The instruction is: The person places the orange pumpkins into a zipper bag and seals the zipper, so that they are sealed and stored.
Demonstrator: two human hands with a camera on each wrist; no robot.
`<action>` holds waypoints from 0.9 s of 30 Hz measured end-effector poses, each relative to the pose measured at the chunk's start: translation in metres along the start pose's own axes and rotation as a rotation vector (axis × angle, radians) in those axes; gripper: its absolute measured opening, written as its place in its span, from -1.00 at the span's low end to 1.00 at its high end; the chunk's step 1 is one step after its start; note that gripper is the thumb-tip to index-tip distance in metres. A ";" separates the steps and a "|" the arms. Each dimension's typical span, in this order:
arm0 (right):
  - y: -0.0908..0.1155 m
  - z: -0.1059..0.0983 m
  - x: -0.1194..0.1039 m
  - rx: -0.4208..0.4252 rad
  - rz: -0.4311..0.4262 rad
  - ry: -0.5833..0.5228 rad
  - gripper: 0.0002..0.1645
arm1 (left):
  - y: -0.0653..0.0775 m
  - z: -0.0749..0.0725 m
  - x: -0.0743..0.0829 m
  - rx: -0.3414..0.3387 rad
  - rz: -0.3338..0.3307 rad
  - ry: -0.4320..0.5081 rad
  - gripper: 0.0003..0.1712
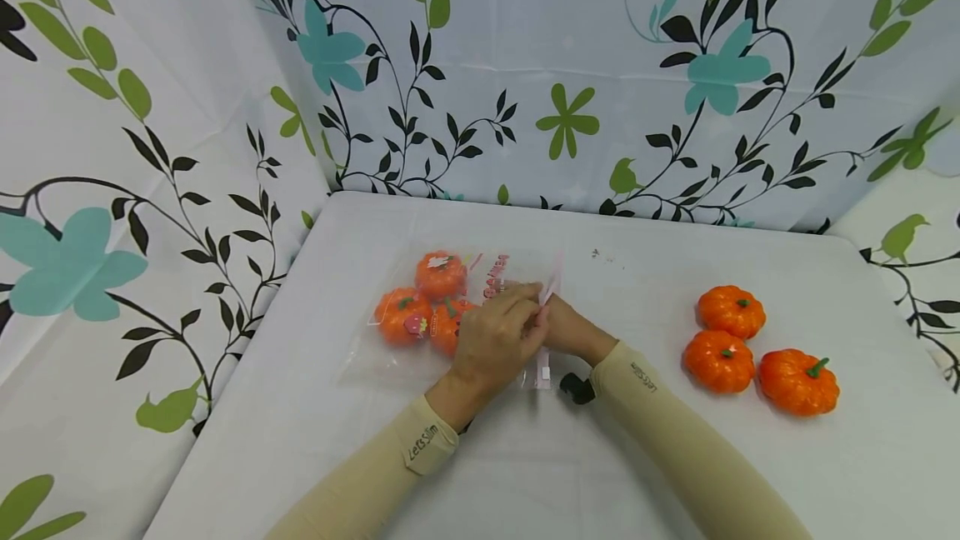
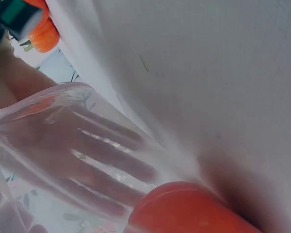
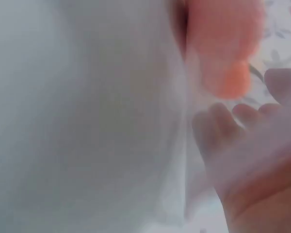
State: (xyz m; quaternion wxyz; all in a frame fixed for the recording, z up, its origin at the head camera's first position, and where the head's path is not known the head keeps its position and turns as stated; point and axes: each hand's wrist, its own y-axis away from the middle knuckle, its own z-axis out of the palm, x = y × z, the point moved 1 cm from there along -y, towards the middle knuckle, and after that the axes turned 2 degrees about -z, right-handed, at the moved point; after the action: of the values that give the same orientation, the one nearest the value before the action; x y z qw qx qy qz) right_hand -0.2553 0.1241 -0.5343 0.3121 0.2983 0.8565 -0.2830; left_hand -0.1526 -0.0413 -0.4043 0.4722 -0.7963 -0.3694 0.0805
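Observation:
A clear zip bag [image 1: 375, 367] with a pink closure strip and pink print lies on the table, with three small orange toy pumpkins [image 1: 440, 275] inside. My left hand [image 1: 495, 340] pinches the bag near its mouth, fingers curled at the strip. Through the mouth reaches my right hand [image 2: 63, 150], its fingers straight and spread under the film in the left wrist view. Those fingertips point toward a bagged pumpkin [image 2: 189, 208]. In the head view the left hand mostly hides the right one. Blurred film and the strip cross the right hand [image 3: 252, 155] in the right wrist view.
Three more orange toy pumpkins [image 1: 718, 362] with green stems sit together on the right side of the white-covered table [image 1: 637, 473]. A leaf-patterned curtain [image 1: 487, 65] stands behind and at the sides. A black wrist device [image 1: 577, 388] sits at the right cuff.

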 end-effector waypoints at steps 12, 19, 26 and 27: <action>0.080 -0.119 -0.133 0.267 0.404 0.464 0.49 | -0.001 0.000 -0.001 -0.005 -0.038 -0.017 -0.90; 0.119 -0.156 -0.139 0.354 0.617 0.474 0.88 | 0.002 0.003 -0.002 -0.017 -0.060 0.007 -0.90; 0.153 -0.164 -0.132 0.143 0.873 0.439 0.78 | 0.003 0.005 -0.001 -0.016 -0.059 0.003 -0.90; 0.156 -0.164 -0.131 0.113 0.891 0.438 0.73 | 0.003 0.005 -0.001 -0.014 -0.058 0.000 -0.90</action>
State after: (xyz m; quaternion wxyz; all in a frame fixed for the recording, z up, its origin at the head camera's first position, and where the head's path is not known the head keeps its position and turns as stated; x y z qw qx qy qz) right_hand -0.1260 0.2939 -0.3831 0.1990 0.7040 0.6745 -0.0990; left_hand -0.1545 -0.0395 -0.4098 0.4687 -0.7887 -0.3926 0.0641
